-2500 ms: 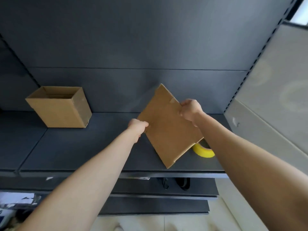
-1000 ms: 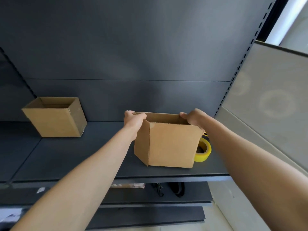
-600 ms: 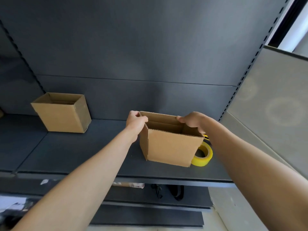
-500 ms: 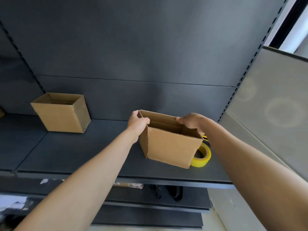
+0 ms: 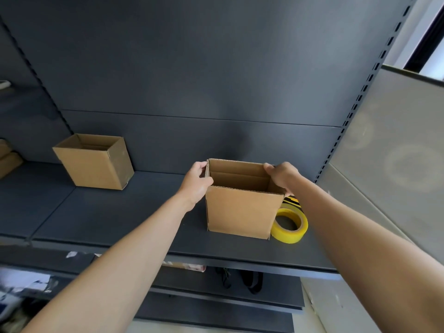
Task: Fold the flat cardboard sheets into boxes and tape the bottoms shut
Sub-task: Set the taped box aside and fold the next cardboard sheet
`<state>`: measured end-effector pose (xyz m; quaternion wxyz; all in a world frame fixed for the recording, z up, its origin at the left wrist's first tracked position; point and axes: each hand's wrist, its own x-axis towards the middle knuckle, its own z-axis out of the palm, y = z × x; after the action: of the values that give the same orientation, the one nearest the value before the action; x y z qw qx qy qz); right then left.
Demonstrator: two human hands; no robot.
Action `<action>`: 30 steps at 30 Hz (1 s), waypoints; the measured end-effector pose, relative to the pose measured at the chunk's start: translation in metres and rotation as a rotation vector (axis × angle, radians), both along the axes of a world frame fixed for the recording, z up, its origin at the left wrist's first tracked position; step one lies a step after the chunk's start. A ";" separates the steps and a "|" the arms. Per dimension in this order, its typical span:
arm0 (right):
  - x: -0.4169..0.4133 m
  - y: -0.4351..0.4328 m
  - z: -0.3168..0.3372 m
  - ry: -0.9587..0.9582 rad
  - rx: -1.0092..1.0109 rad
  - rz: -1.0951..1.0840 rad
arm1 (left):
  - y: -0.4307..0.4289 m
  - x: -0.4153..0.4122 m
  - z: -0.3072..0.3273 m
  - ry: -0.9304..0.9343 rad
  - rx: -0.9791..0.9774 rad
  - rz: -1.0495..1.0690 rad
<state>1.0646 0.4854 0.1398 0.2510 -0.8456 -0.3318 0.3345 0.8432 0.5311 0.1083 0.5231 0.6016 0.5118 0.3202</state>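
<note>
Left hand and right hand are gripping box rims (squaring it); keeping corners true before taping.

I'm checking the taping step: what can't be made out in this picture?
Head view:
- Bottom of the held box: faces the shelf, hidden by its own walls; tape unknown.
- The black-and-yellow item: mostly behind the held box and right hand.
- The cardboard pieces: cut off by left edge.
- The dark items under the shelf: blurred.
</note>
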 end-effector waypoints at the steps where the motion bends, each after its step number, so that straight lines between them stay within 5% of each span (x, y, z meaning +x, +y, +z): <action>1: 0.002 0.000 -0.001 0.004 -0.012 -0.002 | -0.001 0.000 -0.001 -0.004 0.008 -0.007; 12: 0.010 0.005 0.000 0.136 -0.077 0.017 | 0.013 -0.005 -0.002 0.142 0.028 -0.162; 19: 0.028 0.002 0.005 0.408 -0.129 0.061 | 0.018 -0.004 -0.002 0.088 -0.027 -0.244; 30: 0.036 0.007 0.003 0.492 -0.151 0.014 | 0.025 0.000 -0.005 0.045 -0.101 -0.333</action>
<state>1.1006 0.4927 0.1429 0.2581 -0.7529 -0.2407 0.5555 0.8434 0.5560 0.1034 0.5869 0.6578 0.4323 0.1894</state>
